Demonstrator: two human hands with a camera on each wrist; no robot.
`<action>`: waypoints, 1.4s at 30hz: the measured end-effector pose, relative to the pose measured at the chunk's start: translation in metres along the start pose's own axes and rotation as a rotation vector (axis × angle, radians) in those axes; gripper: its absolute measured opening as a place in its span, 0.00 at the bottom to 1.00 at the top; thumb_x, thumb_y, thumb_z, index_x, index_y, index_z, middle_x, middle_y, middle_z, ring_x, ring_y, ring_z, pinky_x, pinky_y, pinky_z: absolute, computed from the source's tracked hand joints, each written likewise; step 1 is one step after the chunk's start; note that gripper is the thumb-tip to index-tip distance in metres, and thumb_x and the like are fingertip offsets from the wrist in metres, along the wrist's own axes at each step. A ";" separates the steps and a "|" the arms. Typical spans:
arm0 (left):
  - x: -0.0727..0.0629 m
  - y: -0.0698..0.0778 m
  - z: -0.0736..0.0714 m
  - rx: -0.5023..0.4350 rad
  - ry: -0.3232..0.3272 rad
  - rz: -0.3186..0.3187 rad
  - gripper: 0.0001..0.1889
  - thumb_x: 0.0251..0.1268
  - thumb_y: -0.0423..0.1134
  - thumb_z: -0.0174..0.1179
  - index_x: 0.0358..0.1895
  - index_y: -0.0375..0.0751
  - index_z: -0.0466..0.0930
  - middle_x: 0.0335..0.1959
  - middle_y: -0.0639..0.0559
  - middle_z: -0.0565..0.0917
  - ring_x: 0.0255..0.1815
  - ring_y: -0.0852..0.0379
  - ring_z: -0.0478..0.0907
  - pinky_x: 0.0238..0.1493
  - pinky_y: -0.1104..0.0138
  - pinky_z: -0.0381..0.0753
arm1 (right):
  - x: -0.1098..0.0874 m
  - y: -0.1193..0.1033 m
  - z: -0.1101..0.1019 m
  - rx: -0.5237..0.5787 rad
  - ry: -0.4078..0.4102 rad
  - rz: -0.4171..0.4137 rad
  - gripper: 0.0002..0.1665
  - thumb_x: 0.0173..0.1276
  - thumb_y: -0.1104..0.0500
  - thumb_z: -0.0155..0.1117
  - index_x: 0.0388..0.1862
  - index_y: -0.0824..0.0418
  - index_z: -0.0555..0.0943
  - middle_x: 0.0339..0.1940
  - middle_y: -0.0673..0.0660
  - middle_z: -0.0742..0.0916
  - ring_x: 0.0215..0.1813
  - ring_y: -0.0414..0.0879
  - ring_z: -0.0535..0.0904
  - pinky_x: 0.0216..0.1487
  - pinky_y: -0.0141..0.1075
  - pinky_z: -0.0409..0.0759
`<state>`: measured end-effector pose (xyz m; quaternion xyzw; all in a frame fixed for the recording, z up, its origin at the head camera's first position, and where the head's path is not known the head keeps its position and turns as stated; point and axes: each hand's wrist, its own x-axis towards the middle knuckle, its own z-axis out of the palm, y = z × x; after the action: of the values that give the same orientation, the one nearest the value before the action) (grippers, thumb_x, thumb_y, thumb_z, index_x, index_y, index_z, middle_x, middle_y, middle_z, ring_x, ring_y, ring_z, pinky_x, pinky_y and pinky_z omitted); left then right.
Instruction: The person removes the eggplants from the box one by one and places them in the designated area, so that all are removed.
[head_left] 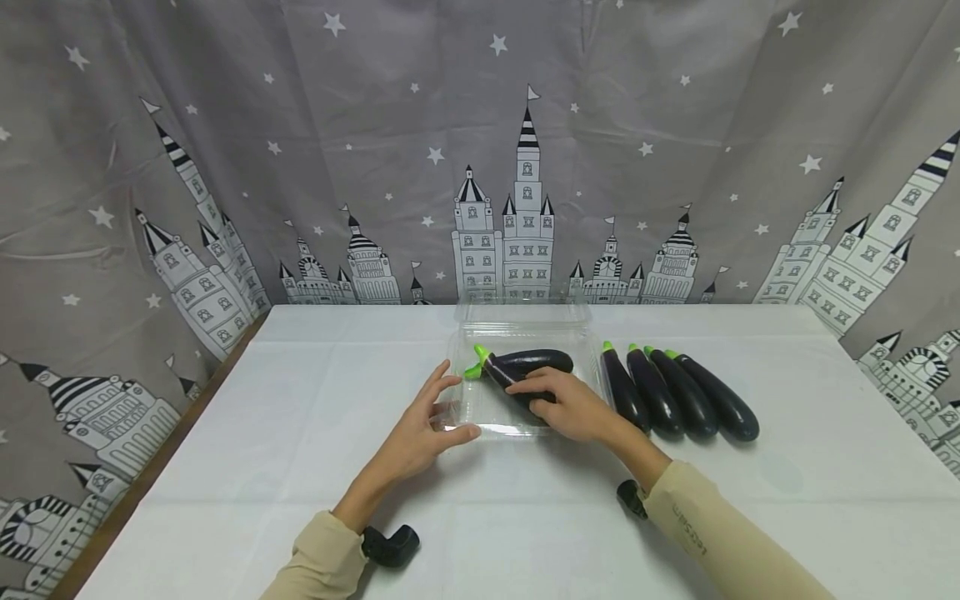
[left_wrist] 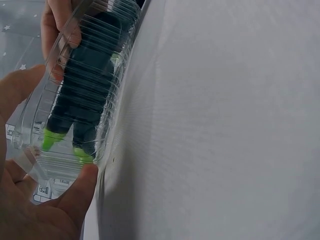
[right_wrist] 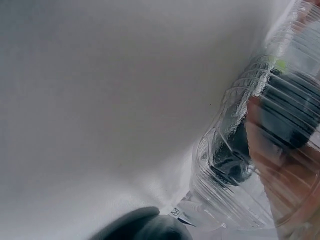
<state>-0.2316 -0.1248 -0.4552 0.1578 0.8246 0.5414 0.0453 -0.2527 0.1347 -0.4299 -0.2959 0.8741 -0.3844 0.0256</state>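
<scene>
A clear plastic container [head_left: 502, 431] with its lid folded back lies on the white table. Inside it is a dark purple eggplant [head_left: 543, 358] with a green cap. My right hand [head_left: 573, 408] reaches in over the front wall and grips a second eggplant [head_left: 495, 368], which slants across the first. Seen through the ribbed wall in the left wrist view, both green caps [left_wrist: 52, 139] point toward my left hand. That left hand [head_left: 411, 440] is spread around the container's left end, thumb at the front corner and fingers along the left side.
To the right of the container several eggplants [head_left: 660, 392] lie side by side, the nearest close to its wall. The raised transparent lid [head_left: 521, 310] reaches the table's back edge. A grey curtain [head_left: 375, 100] printed with castles hangs behind. Black wrist devices [head_left: 392, 546] sit under both sleeves.
</scene>
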 end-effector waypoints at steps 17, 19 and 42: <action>-0.001 -0.003 0.001 0.001 0.003 0.001 0.39 0.58 0.40 0.72 0.72 0.38 0.63 0.81 0.51 0.44 0.68 0.33 0.66 0.60 0.49 0.74 | -0.001 0.001 -0.002 0.044 0.015 0.078 0.22 0.70 0.65 0.50 0.59 0.58 0.81 0.69 0.65 0.73 0.71 0.63 0.65 0.68 0.59 0.63; -0.001 -0.002 0.001 0.002 0.006 0.002 0.39 0.58 0.40 0.72 0.72 0.38 0.63 0.81 0.51 0.44 0.67 0.33 0.66 0.60 0.49 0.74 | -0.001 0.002 -0.002 0.046 0.016 0.058 0.22 0.70 0.66 0.50 0.59 0.59 0.81 0.67 0.63 0.76 0.71 0.61 0.66 0.68 0.57 0.64; 0.000 -0.002 0.002 0.006 0.009 -0.011 0.39 0.58 0.39 0.71 0.72 0.39 0.63 0.81 0.52 0.44 0.68 0.33 0.65 0.62 0.48 0.72 | -0.003 0.003 -0.008 0.277 0.141 0.205 0.22 0.66 0.61 0.62 0.59 0.58 0.80 0.65 0.59 0.76 0.61 0.61 0.72 0.54 0.52 0.77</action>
<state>-0.2315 -0.1242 -0.4575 0.1508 0.8273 0.5393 0.0439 -0.2535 0.1429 -0.4272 -0.1712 0.8380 -0.5162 0.0438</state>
